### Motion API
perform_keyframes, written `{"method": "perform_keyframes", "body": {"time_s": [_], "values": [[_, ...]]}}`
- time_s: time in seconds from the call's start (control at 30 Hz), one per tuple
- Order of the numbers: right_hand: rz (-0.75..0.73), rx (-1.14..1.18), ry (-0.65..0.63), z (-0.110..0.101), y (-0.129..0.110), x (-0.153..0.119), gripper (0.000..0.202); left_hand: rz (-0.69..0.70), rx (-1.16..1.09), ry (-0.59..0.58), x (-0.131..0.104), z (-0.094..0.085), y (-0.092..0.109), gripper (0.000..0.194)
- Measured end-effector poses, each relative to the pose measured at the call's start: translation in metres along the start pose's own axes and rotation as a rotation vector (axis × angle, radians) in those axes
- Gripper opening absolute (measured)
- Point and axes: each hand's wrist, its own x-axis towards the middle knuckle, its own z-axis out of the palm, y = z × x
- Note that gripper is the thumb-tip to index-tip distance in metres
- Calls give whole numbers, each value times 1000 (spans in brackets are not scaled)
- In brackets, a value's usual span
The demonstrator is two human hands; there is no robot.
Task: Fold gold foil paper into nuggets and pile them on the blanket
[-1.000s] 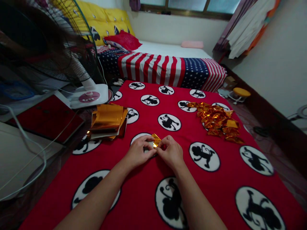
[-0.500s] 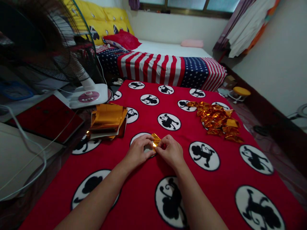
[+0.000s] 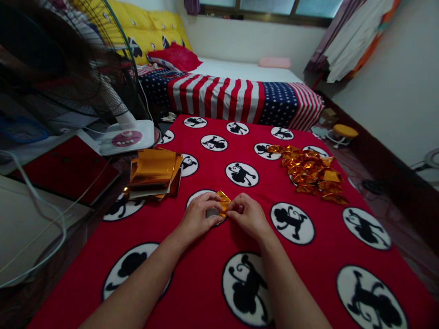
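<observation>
Between my two hands a small piece of gold foil paper (image 3: 224,202), creased and partly folded, rests on the red cloth (image 3: 212,256). My left hand (image 3: 200,212) grips its left side, thumb near me and fingers on the far side. At the right edge, my right hand (image 3: 248,214) pinches the paper between thumb and forefinger, the other fingers curled. A stack of flat gold foil sheets (image 3: 154,169) lies to the left, beyond my left hand. Over to the right is a pile of folded gold foil pieces (image 3: 308,171).
An electric fan (image 3: 126,132) stands at the left beside a dark red panel (image 3: 65,167). A white cable (image 3: 63,224) loops at the left edge. Past the cloth is a bed with a stars-and-stripes cover (image 3: 219,96). A yellow-topped stool (image 3: 345,131) sits at the right.
My right hand has shifted slightly to the right along the foil paper, uncovering more of its creased surface. My left hand has stayed in place.
</observation>
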Motion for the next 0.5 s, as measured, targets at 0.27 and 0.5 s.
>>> {"method": "perform_keyframes", "body": {"time_s": [0.27, 0.5], "values": [[40, -36, 30, 3, -3, 3, 7, -9, 24, -1, 0, 0, 0, 17], [101, -47, 125, 8, -1, 2, 13, -4, 25, 4, 0, 1, -1, 14]]}}
